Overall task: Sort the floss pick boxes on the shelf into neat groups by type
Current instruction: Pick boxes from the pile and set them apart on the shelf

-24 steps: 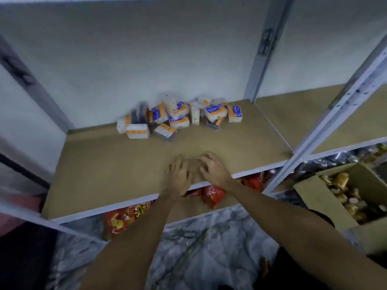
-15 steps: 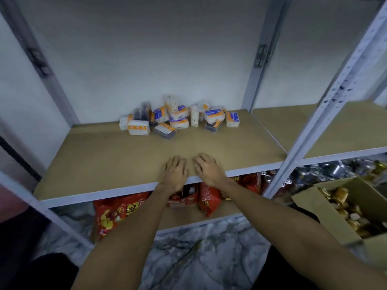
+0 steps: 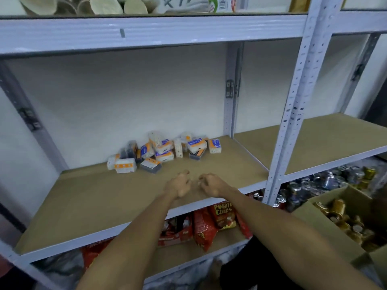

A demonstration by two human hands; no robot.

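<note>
Both hands have lifted off the front edge of the shelf (image 3: 94,195), where they lay flat half a second ago, and the view has tipped up, so the upper shelf (image 3: 146,28) now shows. The left hand (image 3: 178,185) and right hand (image 3: 211,184) hover side by side over the front of the board with their fingers curled in, and neither holds anything.

The floss pick boxes (image 3: 165,150) lie in one loose heap at the back of the shelf, against the white wall (image 3: 125,97) and well apart from the hands. I count about thirteen; several overlap, so the number is not sure. About five carry blue-and-orange labels, three look dark with orange labels, and the rest are white or white and orange. Some stand on end and others lie flat or tilted. Only bare brown board lies between the hands and the heap.

On the shelf below are red snack bags, one of which reads Potato Chips (image 3: 223,214). Many loose cans (image 3: 326,181) fill the low shelf to the right. A cardboard box (image 3: 310,214) of gold-topped tins stands in front of them. Pale cups (image 3: 104,4) crowd the upper shelf. A grey metal post (image 3: 293,101) divides the two bays.
</note>
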